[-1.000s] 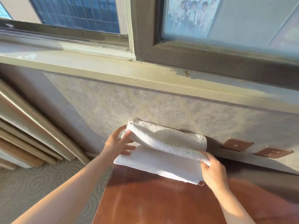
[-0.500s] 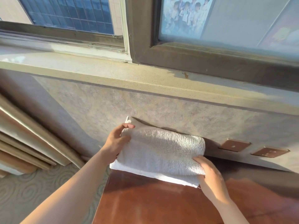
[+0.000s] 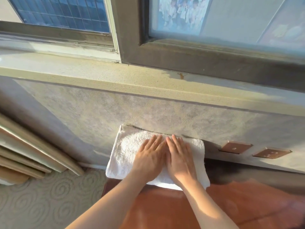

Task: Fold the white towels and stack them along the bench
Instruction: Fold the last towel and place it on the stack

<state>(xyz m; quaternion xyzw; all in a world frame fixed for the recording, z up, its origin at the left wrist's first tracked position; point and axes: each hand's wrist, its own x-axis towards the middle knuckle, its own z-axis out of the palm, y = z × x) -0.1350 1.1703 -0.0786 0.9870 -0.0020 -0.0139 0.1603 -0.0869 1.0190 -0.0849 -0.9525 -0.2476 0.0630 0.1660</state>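
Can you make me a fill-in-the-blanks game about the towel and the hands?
1. The left hand and right hand lie ____ on the towel.
2. The towel's colour is ____.
3. The towel lies at the bench's far end, against the ____.

Missing words: flat; white; wall

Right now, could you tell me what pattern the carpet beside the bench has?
Pale beige carpet with raised swirl, spiral motifs, seen best at the head view's lower left.
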